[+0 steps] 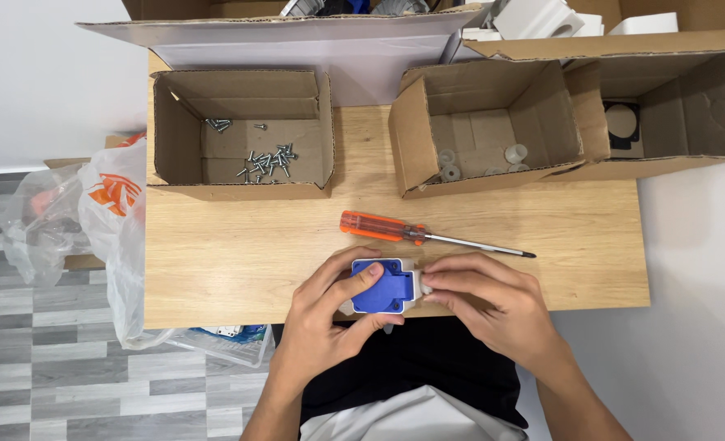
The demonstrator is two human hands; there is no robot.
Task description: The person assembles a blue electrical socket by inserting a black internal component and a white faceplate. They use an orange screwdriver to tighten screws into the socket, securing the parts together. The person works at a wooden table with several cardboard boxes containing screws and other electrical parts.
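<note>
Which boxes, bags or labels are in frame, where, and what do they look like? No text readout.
Screw box: brown cardboard, open, table's back left, loose screws inside.
Middle box: brown cardboard, open, tilted, holds clear plastic rings.
Right box: brown cardboard, open, a black part inside.
Large flap: pale cardboard, along the back edge.
Plastic bag: white with an orange print, hanging off the table's left side.
No screens or signs.

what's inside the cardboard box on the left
Loose small metal screws lie scattered on the floor of the left cardboard box. Its near wall hides the front strip of the floor.
</note>
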